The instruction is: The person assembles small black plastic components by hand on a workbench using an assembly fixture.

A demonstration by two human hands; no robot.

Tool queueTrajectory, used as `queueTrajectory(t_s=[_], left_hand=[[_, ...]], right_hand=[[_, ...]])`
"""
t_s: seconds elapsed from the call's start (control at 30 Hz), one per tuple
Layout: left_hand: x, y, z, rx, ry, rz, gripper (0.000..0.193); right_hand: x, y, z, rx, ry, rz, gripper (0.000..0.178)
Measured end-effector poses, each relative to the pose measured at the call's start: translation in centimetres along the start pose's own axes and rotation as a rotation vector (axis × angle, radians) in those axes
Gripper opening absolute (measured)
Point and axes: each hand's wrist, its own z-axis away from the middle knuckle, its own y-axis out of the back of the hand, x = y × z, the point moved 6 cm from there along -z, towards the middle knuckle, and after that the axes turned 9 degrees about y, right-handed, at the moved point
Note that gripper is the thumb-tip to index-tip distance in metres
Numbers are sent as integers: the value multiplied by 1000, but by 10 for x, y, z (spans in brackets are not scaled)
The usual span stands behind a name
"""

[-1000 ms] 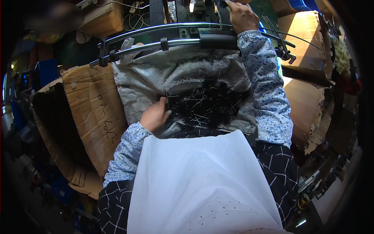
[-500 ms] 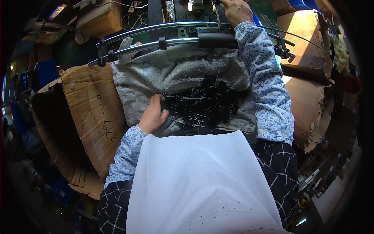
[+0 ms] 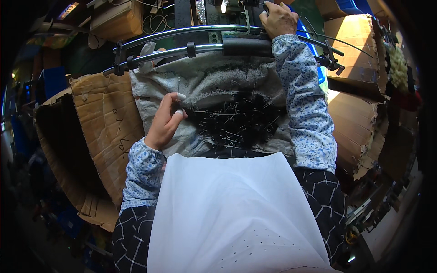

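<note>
My left hand (image 3: 165, 119) is raised above the left side of a grey cloth (image 3: 154, 93). White coverings show on its fingertips. A thin metal pin (image 3: 179, 84) sticks up from its bent fingers, and the thumb sits lower, a little apart. To the right of this hand, several loose metal pins with looped ends (image 3: 234, 113) lie on a dark patch of the cloth. My right hand (image 3: 278, 20) reaches up to the machine, its fingers curled around a dark handle (image 3: 265, 7) that they partly hide.
Two chromed rails (image 3: 166, 53) cross in front of the machine, with a black padded sleeve (image 3: 248, 47) on the nearer one. An open cardboard box (image 3: 107, 123) stands at the left. More cardboard boxes (image 3: 353, 123) and a blue bin (image 3: 314, 50) are at the right.
My left hand has lifted away from the loose pins, up and left, and a pin now shows at its fingers. My right hand has come slightly down towards me, with the handle.
</note>
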Motion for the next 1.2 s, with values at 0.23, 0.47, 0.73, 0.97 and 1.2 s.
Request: queueTrajectory(t_s=[0.23, 0.47, 0.73, 0.97, 1.2], left_hand=[[34, 11, 11, 203, -174, -238, 36], [57, 19, 9, 264, -407, -241, 31], [62, 16, 3, 243, -401, -216, 38], [69, -6, -17, 169, -420, -93, 40], [84, -29, -35, 129, -576, -120, 38]], right_hand=[[-43, -11, -10, -26, 40, 63, 14], [-35, -4, -8, -66, 34, 79, 11], [33, 13, -12, -304, -100, 54, 27], [63, 24, -32, -392, -11, 68, 17], [1, 68, 18, -424, 105, -165, 24]])
